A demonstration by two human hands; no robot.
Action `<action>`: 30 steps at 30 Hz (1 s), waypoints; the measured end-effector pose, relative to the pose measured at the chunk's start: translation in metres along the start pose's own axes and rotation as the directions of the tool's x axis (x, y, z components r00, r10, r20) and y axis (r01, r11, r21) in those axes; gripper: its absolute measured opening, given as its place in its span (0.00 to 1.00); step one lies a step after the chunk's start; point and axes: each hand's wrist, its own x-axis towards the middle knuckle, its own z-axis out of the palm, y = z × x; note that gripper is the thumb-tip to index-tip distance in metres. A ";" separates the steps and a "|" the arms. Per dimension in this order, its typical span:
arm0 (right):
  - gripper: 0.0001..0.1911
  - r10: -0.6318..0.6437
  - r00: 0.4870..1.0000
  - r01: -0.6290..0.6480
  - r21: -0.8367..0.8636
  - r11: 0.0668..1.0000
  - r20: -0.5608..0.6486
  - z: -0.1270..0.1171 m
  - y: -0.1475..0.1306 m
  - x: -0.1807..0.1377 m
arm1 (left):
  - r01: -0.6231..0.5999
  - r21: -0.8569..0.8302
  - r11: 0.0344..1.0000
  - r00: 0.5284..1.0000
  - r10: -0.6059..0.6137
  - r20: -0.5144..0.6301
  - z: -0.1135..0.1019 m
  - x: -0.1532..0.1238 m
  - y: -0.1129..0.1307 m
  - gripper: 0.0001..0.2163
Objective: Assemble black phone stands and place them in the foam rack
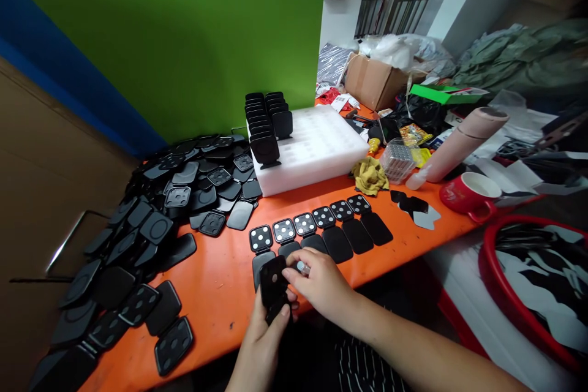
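Observation:
My left hand (266, 334) is closed around a black hinged plate (272, 285), held up over the table's front edge. A pale round spot shows on the plate's face. My right hand (319, 278) is curled at the plate's right side, with thumb and forefinger touching or very close to its face. Within those fingers sits a small silvery cylinder (302, 267), perhaps a stack of discs. Just beyond my hands lies a row of opened black hinged plates (324, 217), their upper halves dotted with silvery discs.
A heap of black plates (202, 196) covers the table's left side. Behind the row, a white foam block (316, 159) holds several upright plates. To the right are a yellow cloth (370, 176), a clear box of silvery discs (397, 161), a pink bottle (466, 144) and a red mug (468, 193).

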 end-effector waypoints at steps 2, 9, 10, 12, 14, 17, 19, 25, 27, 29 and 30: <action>0.07 -0.047 0.999 0.047 -0.059 0.997 0.000 0.001 0.000 -0.002 | -0.107 0.151 0.983 0.993 0.112 -0.025 0.000 0.002 -0.004 0.27; 0.09 -0.131 0.991 0.130 -0.274 0.953 0.014 0.000 0.000 -0.004 | -0.345 0.488 0.802 0.936 0.333 0.114 -0.002 0.008 -0.007 0.25; 0.08 -0.138 0.990 0.135 -0.305 0.943 0.013 -0.001 0.000 -0.004 | -0.354 0.522 0.776 0.932 0.338 0.131 -0.001 0.008 -0.005 0.26; 0.07 -0.146 0.989 0.141 -0.350 0.926 0.014 -0.001 -0.001 -0.004 | -0.356 0.557 0.750 0.930 0.340 0.137 0.001 0.007 -0.001 0.26; 0.06 -0.137 0.991 0.132 -0.355 0.926 0.010 0.000 -0.001 -0.001 | -0.342 0.534 0.773 0.935 0.335 0.113 0.003 0.006 0.001 0.26; 0.06 -0.085 0.996 0.080 -0.282 0.956 -0.007 0.000 -0.001 0.003 | -0.246 0.365 0.898 0.967 0.252 0.030 0.001 0.008 -0.004 0.24; 0.08 -0.039 0.999 0.039 -0.191 0.981 0.008 -0.002 0.001 0.004 | -0.087 0.174 0.981 0.996 0.090 -0.011 -0.003 0.009 -0.007 0.23; 0.11 -0.017 0.926 0.029 -0.027 0.999 0.376 -0.021 0.010 -0.022 | 0.242 -0.291 0.926 0.965 -0.260 -0.024 -0.013 0.006 0.012 0.15; 0.09 -0.049 0.901 0.076 -0.047 0.996 0.432 -0.023 0.014 -0.033 | 0.286 -0.348 0.893 0.956 -0.292 0.037 -0.015 0.003 0.020 0.13; 0.12 -0.067 0.900 0.093 -0.040 0.995 0.431 -0.021 0.019 -0.042 | 0.300 -0.377 0.877 0.953 -0.294 0.073 -0.017 0.003 0.024 0.11; 0.13 -0.052 0.899 0.071 -0.028 0.997 0.435 -0.019 0.022 -0.044 | 0.302 -0.386 0.871 0.952 -0.295 0.080 -0.018 0.004 0.024 0.11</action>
